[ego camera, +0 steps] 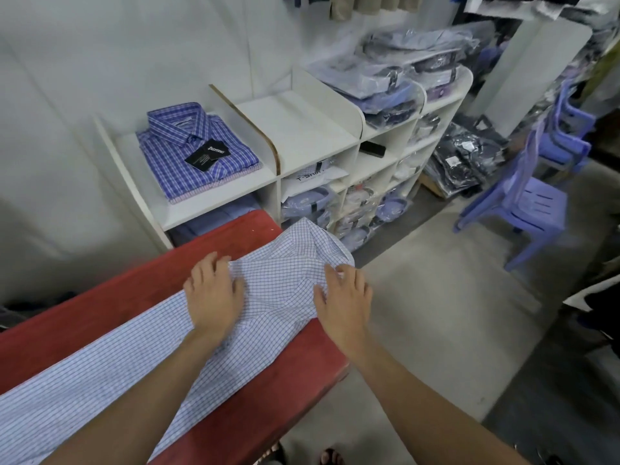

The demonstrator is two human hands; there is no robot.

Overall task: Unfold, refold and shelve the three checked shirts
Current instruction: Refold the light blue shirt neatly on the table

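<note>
- Nearest to me, the light checked shirt [110, 357] lies long across the red board [84, 297], from the near left edge up to the far right corner, where its top part hangs a little over the edge
- My left hand [214, 293] rests flat on the shirt near the far end, fingers spread, pressing the cloth down; it pinches nothing
- My right hand [345, 293] is at the right edge of the board, fingers bent over the bunched cloth; I think it grips a fold there, but I cannot tell this for sure
- The cloth looks thin, soft and light, with no stiffness: I judge it will slide on the board and wrinkle easily, so it is better to take it at the shoulders or the collar seam and to smooth it with a flat palm before each fold
- Farther, on the top of the white shelf unit [302, 135], in the left compartment, a blue checked shirt [198, 149] lies folded, with a black tag [208, 155] on it; under it I see the pink edge of one more folded piece [208, 193]
- My count: one shirt on the board, two folded in that compartment, so three, if the lower piece is a shirt
- Two hands, one board
- The middle compartment on top holds nothing
</note>
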